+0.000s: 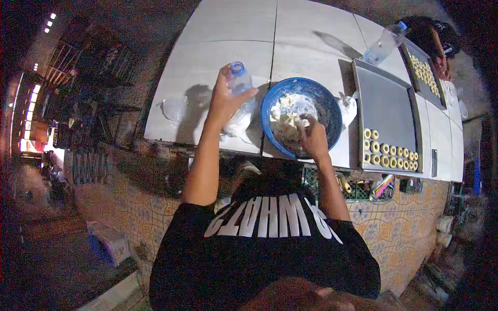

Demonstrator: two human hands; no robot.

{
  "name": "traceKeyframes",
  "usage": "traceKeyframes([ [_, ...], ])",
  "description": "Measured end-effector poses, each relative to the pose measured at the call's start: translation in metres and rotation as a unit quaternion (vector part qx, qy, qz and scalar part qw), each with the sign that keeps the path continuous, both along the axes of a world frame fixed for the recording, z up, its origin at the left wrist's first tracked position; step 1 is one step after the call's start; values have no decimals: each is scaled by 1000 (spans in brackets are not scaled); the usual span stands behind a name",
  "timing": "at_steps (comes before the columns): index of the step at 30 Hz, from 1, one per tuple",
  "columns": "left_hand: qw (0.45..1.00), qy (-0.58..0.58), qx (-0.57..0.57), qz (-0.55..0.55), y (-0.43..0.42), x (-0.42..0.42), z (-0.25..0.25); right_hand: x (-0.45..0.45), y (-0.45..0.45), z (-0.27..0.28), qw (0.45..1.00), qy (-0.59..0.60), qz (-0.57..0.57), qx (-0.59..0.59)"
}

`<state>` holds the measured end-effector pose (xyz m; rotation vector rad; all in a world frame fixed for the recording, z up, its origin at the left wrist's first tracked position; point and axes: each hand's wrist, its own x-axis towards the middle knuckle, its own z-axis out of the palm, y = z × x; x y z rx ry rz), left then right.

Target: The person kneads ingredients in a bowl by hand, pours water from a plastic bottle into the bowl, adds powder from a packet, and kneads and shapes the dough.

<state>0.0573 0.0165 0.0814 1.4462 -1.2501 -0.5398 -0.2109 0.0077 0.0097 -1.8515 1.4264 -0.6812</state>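
My left hand (228,99) is wrapped round a clear plastic bottle (241,83) with a blue neck ring, its uncapped mouth facing up. The bottle is upright, left of a blue basin (266,116). Inside the basin lies a pale, crumbly floury dough mixture (284,108), and some of it clings to the wall. My right hand (314,136) reaches into the basin from the near right side, fingers curled and closed at the mixture. A whitish bit shows at the fingertips. White plastic bags (238,125) rest on the table beside the basin, below the bottle.
Right of the basin, a metal tray (386,98) carries rows of ring-shaped dough pieces (389,150). A second tray (423,72) of rings, a large bottle (383,46) and another person (433,33) are at the far right. A clear bag (174,110) lies left. A green crate (358,189) sits under the table edge.
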Motion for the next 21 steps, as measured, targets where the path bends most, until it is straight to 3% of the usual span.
traceKeyframes([
  [4,998,-55,-20,-11,-19,-3,-16,-10,-6,-38,963,6,14,-268],
  [7,999,-50,-13,-16,-20,-13,-17,-8,-3,-8,1000,21,-13,-5],
  [11,996,-60,-17,-66,-17,-24,-12,-18,-8,-44,989,-135,3,-55],
  [12,994,-81,-25,-68,-17,-27,-9,-17,-5,-24,979,-197,-11,39],
  [15,983,-154,-49,-91,-15,-32,-2,-13,-1,-16,991,-122,-27,-51],
  [17,966,-221,-72,-115,-15,-33,2,-18,-8,-41,983,-122,-5,-136],
  [19,953,-262,-59,-141,-14,-34,4,-18,-5,-31,991,-125,2,-37],
  [21,932,-320,-57,-161,-10,-34,7,-15,-15,-53,977,-142,36,-155],
])
